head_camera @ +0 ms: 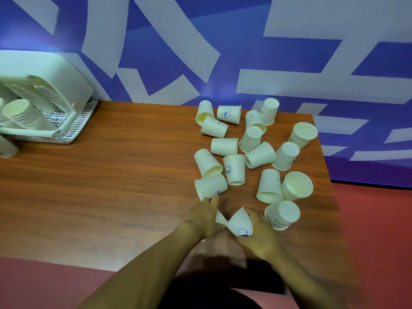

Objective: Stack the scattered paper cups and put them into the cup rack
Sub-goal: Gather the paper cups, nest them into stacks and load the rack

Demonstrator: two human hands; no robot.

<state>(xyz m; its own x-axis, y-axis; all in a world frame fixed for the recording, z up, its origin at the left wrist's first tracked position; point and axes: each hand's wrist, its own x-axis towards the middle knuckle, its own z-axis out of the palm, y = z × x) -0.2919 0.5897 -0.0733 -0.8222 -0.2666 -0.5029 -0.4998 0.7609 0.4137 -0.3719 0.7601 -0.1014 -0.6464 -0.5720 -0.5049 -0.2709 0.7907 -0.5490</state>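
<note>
Stacked cups [22,114] slanted in cup rack [66,85], loose cups [234,169] well apart.

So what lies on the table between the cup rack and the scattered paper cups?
Nothing: in the head view, only bare wooden table separates the cup rack from the scattered paper cups.

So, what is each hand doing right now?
Left hand: its grip is on a cup, mostly hidden.
Right hand: its grip is on another cup.
</note>
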